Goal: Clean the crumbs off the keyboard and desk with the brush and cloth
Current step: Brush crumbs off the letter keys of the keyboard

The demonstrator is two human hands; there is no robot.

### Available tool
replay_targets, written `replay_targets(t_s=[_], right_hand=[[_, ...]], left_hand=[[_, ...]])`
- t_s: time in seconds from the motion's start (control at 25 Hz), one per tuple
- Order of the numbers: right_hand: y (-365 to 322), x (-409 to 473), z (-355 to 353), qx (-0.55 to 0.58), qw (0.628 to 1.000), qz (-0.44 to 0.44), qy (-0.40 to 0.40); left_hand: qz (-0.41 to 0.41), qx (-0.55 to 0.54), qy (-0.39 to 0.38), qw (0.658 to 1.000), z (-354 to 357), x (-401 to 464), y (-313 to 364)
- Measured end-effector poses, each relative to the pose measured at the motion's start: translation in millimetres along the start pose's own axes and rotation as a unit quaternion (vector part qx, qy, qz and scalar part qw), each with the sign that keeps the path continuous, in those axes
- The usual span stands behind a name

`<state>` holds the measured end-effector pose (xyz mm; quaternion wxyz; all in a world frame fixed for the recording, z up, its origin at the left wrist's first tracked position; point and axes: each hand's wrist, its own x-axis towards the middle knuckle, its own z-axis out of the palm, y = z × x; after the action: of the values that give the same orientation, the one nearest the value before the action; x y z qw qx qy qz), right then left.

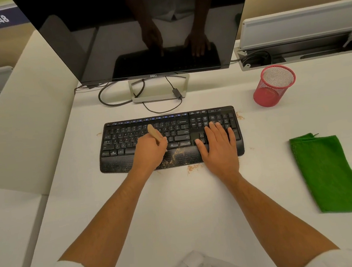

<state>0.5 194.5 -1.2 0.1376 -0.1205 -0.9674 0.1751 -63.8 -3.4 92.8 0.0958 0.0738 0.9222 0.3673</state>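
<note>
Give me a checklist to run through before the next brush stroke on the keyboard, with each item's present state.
1. Brush gripped in left hand: ok.
2. Right hand flat on the keyboard, steadying it: ok.
3. Palm rest free of crumbs: not ok.
4. Desk at the keyboard's front edge free of crumbs: not ok.
5. Green cloth lying ready to the right: ok.
6. Bristles touching the keys: cannot tell, hidden by the hand.
</note>
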Motion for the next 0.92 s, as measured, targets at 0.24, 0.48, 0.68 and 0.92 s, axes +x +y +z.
replay_targets(t_s=[0.24, 0.48, 0.68, 0.92], right_hand=[[1, 1, 2, -0.004, 1.0, -0.001, -0.003], [1, 0, 2, -0.008, 1.0, -0.001, 0.008], [1, 0, 2, -0.005, 1.0, -0.001, 0.007], [1, 0, 2, -0.013, 1.0, -0.004, 0.013]], left_hand=[[-0.038, 0.055, -0.071, 0.995, -12, 9, 9], [0.051, -0.039, 0.005, 0.998, 11, 5, 19], [-0.002, 0.045, -0.102, 0.994, 16, 8, 23], [-0.001, 0.036, -0.081, 0.996, 5, 18, 29]])
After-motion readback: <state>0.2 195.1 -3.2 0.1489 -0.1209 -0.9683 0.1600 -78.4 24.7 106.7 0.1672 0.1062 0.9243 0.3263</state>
